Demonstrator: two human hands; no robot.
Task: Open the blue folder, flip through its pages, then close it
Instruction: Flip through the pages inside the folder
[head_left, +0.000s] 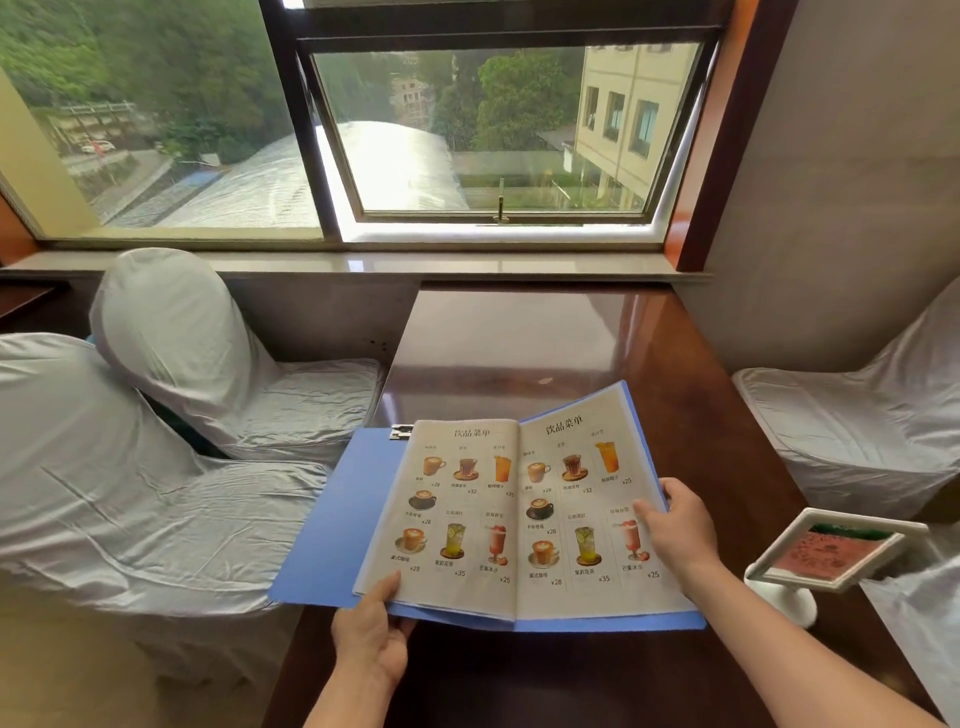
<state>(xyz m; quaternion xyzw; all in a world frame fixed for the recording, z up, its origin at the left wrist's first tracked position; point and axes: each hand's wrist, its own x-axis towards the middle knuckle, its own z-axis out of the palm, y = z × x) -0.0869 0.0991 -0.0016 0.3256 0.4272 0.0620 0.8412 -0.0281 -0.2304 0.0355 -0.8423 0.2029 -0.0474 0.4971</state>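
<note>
Lying open, blue folder (332, 525) spine points windowward

You are seated in a café or restaurant dining room: drinks menu pages (519, 514) with priced items, white-covered chairs (171, 364) around a dark wooden tabletop (545, 343), a framed table sign (826, 551), and a window (467, 135).

My two forearms come in from the lower edge, both bare to where the view cuts them off: no sleeves, watch, bracelet or rings. My left hand (371, 631) and right hand (678, 530) wear no gloves. The nails are short and unpainted.
</note>
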